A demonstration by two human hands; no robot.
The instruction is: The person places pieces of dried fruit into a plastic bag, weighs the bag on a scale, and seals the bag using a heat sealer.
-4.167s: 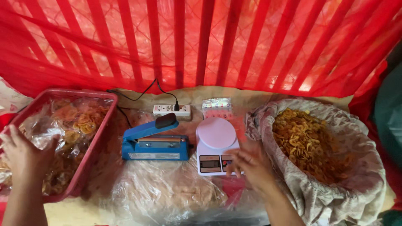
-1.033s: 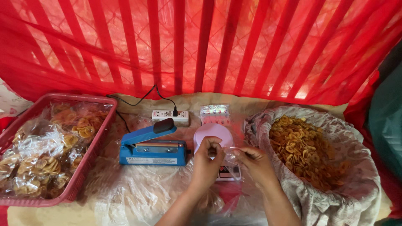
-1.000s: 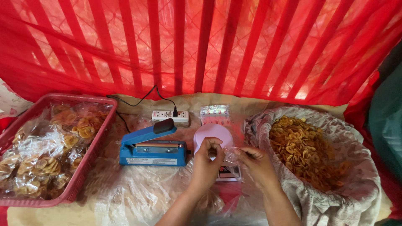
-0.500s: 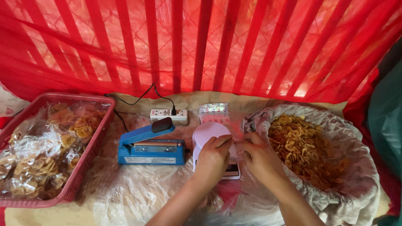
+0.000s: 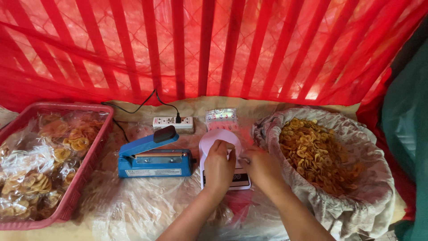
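Nearest: crumpled clear plastic sheet [image 5: 147, 209], spread over the work surface under both forearms.

Left hand [image 5: 219, 166]: fingers curled together, held over the small kitchen scale [image 5: 223, 163]. Whether it pinches anything cannot be told.

Right hand [image 5: 262, 166]: fingers drawn in toward the left hand, just beside it, over the scale's right edge. What it grips, if anything, is hidden.

Kitchen scale: white body, round pale pink weighing plate on top, dark display strip at its near end; mostly covered by the two hands. It stands centre, between the sealer and the lined basket.

Left of scale: blue impulse heat sealer [image 5: 154, 157], black knob on the lever arm, lever slightly raised.

Far left: red plastic crate [image 5: 91, 154] holding clear bags of golden chips.

Right: round basket lined with pale patterned cloth [image 5: 356, 201], heaped with loose golden-brown chips [image 5: 316, 154].

Behind the scale: stack of small clear bags [image 5: 221, 118]; white power strip [image 5: 173, 123] with a black cable plugged in.

Farthest: red netting [image 5: 214, 44] over red bars.
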